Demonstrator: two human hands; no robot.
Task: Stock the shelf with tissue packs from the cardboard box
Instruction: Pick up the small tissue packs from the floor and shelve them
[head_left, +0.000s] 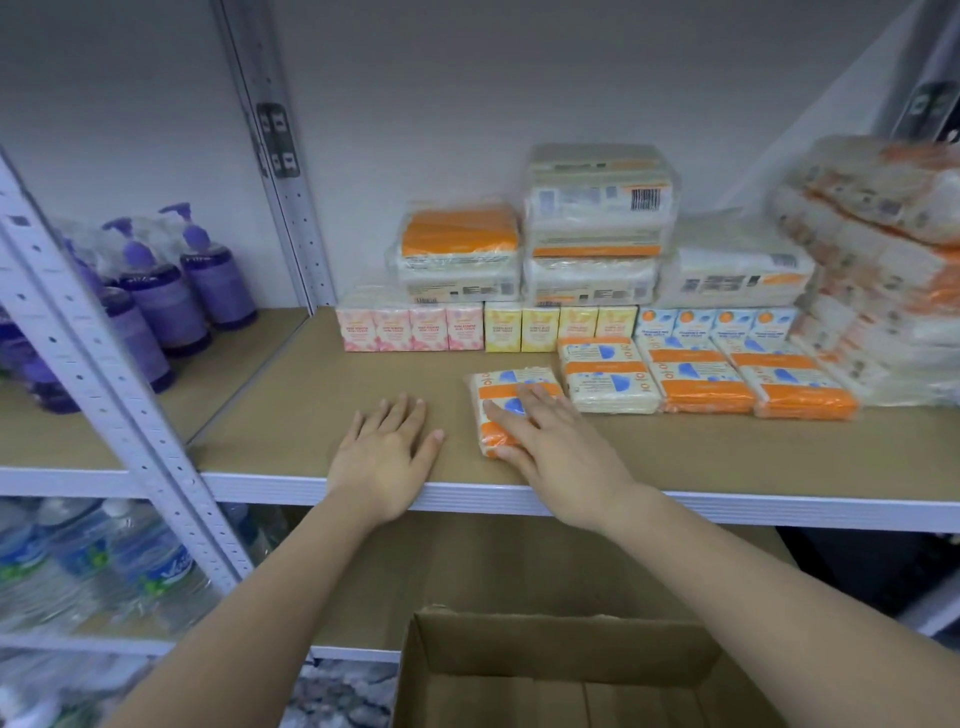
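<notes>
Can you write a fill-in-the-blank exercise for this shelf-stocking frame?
1. The right hand lies on a tissue pack with an orange band and a ____ spot.
2. The left hand rests flat on the ____ shelf board, holding nothing.
3. The soap bottles on the neighbouring shelf are ____ in colour.
4. Below the arms, the ____ box stands open.

Missing words: blue; brown; purple; cardboard

Purple pump bottles clustered left of grey perforated upright post, on upper board. Water bottles below them, also left of post.
</notes>
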